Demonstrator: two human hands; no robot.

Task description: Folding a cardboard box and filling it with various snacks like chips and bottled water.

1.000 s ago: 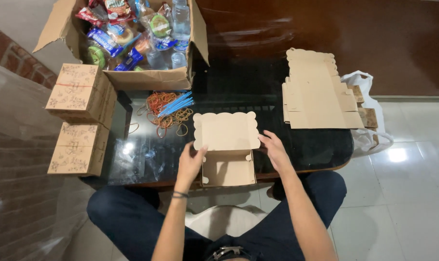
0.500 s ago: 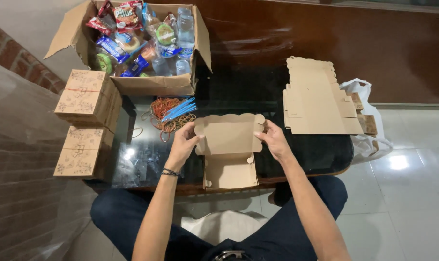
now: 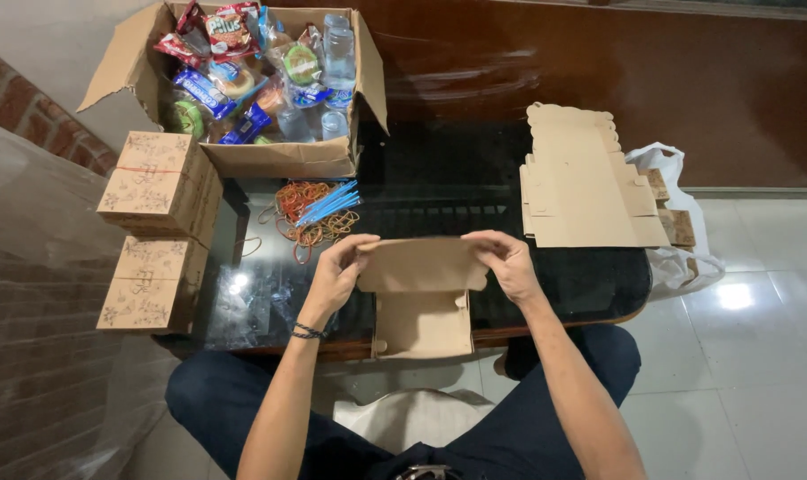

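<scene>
Over the glass table (image 3: 439,191), we pinch the cardboard box (image 3: 421,298) lid's corners, our left hand (image 3: 339,271) and right hand (image 3: 508,262) curled around them.

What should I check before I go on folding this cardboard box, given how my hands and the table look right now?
1. Both hands on the box: left hand and right hand grip the flap of the box blank. Ok.
2. Flap folded fully over: cannot tell.
3. Blank supported: its base overhangs the table edge. Not ok.
4. Spare flat blanks within reach: ok.
5. Rubber bands nearby: ok.
</scene>
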